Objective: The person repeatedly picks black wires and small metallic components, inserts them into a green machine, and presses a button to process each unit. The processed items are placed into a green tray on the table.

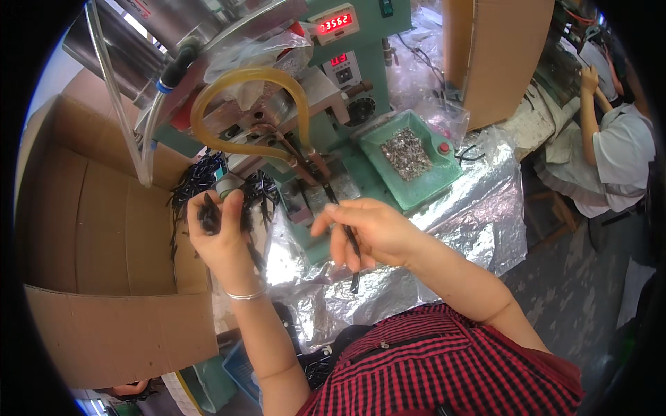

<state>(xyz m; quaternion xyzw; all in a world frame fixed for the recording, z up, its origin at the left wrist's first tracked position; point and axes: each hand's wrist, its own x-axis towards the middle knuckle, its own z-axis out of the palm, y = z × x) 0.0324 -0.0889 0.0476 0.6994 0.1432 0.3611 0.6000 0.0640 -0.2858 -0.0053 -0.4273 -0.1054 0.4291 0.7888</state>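
Observation:
My left hand (223, 243) is closed around a bunch of short black strips (208, 216), left of the machine. My right hand (378, 227) pinches one thin black strip (352, 241) between thumb and fingers. That strip's upper end reaches the two copper-coloured electrode arms (316, 166) of a green bench machine (374, 66); its lower end hangs below my fingers. Whether the tip touches the electrodes I cannot tell. Behind my left hand lies a heap of similar black strips (198, 177).
A green tray (409, 200) of small metal pieces, with a red button (444, 148) at its edge, stands to the right. Foil (485, 236) covers the bench. A large cardboard box (90, 236) stands left. A yellowish hose (201, 114) loops before the machine. Another person (621, 149) sits far right.

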